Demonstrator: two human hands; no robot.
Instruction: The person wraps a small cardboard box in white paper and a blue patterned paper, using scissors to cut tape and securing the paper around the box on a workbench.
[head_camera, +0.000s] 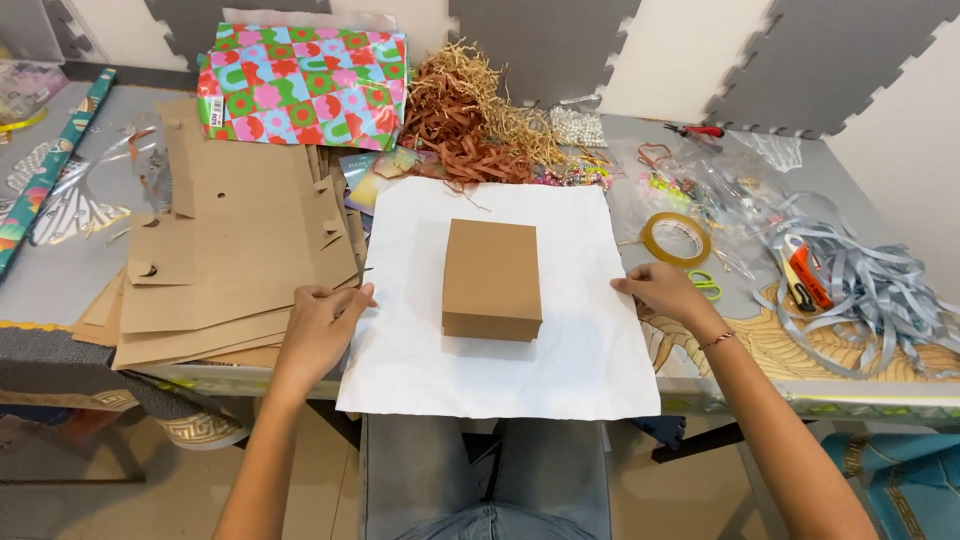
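Note:
A closed brown cardboard box (491, 279) rests in the middle of a white sheet of paper (420, 365) spread on the table. My left hand (320, 327) pinches the sheet's left edge, thumb and fingers on the paper. My right hand (666, 292) grips the sheet's right edge at about the same height. Both hands are a short way out from the box's sides and do not touch it.
Flat brown cardboard pieces (225, 250) lie stacked to the left. A bright patterned wrapping pack (300, 85) and shredded paper filler (470, 115) sit behind. To the right are a tape roll (676, 240), grey ribbon (880, 290) and an orange cutter (805, 272).

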